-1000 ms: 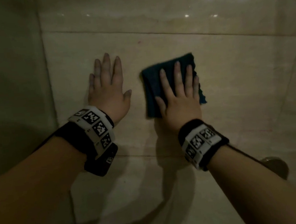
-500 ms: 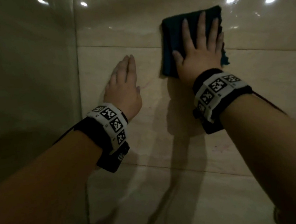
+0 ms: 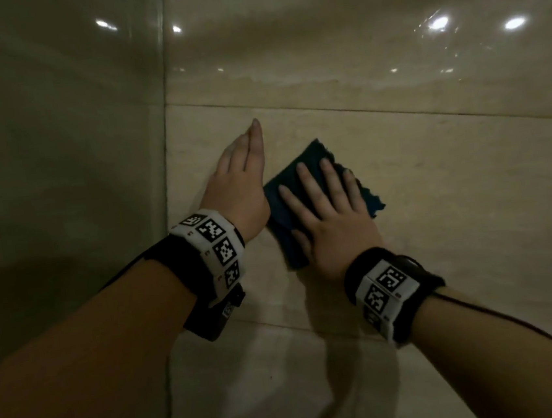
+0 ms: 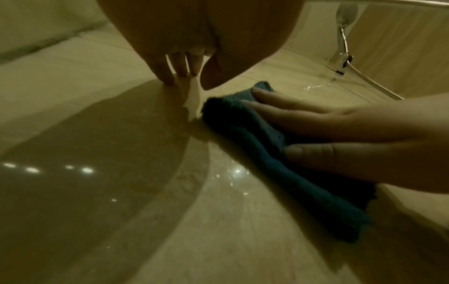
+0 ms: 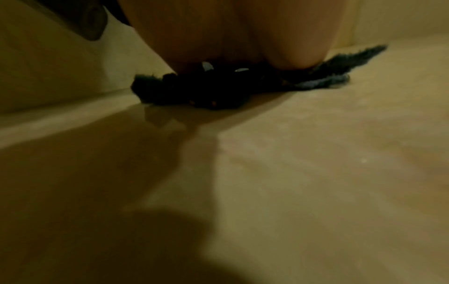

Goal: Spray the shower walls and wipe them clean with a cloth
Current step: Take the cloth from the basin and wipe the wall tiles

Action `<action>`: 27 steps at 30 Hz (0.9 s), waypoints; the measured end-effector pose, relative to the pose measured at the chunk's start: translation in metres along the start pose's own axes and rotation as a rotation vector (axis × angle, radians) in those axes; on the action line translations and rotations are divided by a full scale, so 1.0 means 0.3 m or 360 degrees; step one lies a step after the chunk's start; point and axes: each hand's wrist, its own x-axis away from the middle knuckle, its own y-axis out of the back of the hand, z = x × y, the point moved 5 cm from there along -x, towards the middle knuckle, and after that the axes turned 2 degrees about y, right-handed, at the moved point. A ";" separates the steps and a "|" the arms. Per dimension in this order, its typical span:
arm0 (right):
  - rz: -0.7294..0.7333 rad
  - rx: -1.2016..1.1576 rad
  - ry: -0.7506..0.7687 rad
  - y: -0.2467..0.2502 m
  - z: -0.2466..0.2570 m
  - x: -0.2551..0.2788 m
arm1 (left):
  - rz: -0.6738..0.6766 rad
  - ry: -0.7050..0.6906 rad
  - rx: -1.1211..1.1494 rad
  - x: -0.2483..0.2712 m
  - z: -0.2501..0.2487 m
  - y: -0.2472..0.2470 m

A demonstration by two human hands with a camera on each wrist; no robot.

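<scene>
A folded dark teal cloth [image 3: 280, 218] [image 4: 267, 157] [image 5: 218, 90] lies flat against the beige tiled shower wall [image 3: 451, 173]. My right hand [image 3: 331, 210] [image 4: 340, 138] presses it to the wall with straight, spread fingers. Just left of it, my left hand [image 3: 241, 182] [image 4: 184, 63] rests on the wall with straight fingers held together, its thumb side beside the cloth. No spray bottle is in view.
A side wall [image 3: 58, 163] meets the tiled wall in a corner at the left. In the left wrist view a chrome shower head with its hose [image 4: 343, 38] hangs on the wall beyond the cloth. Ceiling lights glint on the wet tiles.
My right hand has swept the cloth down from the upper tile and to the left, close beside my left hand. The left hand stays on the wall.
</scene>
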 end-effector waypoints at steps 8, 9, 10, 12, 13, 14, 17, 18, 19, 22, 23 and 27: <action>0.0043 0.0136 0.0021 0.126 -0.129 -0.089 | -0.0056 0.0046 -0.0073 -0.001 0.041 0.026; 0.0008 0.0124 -0.0051 0.160 -0.173 -0.108 | -0.0053 0.0050 -0.0099 -0.005 0.047 0.021; -0.0021 0.0103 -0.0117 0.193 -0.216 -0.130 | -0.0046 0.0046 -0.0120 -0.009 0.048 0.017; -0.0047 0.0064 -0.0224 0.243 -0.295 -0.175 | -0.0049 0.0023 -0.0146 -0.018 0.039 0.014; -0.0042 0.0052 -0.0278 0.265 -0.325 -0.193 | -0.0054 0.0002 -0.0157 -0.022 0.027 0.015; -0.0032 0.0035 -0.0333 0.283 -0.348 -0.206 | -0.0058 -0.0027 -0.0171 -0.025 0.011 0.017; -0.0070 -0.0058 -0.0448 0.321 -0.381 -0.227 | -0.0070 -0.0120 -0.0225 -0.042 -0.052 0.020; -0.0092 -0.0081 -0.0476 0.326 -0.382 -0.231 | -0.0070 -0.0148 -0.0254 -0.050 -0.075 0.022; -0.0111 -0.0090 -0.0503 0.328 -0.383 -0.233 | -0.0069 -0.0172 -0.0283 -0.058 -0.098 0.024; -0.0165 -0.0077 -0.0584 0.319 -0.366 -0.225 | -0.0042 -0.0191 -0.0317 -0.082 -0.140 0.030; -0.0175 -0.0065 -0.0596 0.307 -0.355 -0.212 | -0.0029 -0.0186 -0.0320 -0.089 -0.147 0.031; -0.0095 -0.0082 -0.0525 0.223 -0.310 -0.102 | 0.0057 -0.0171 -0.0363 -0.115 -0.173 0.028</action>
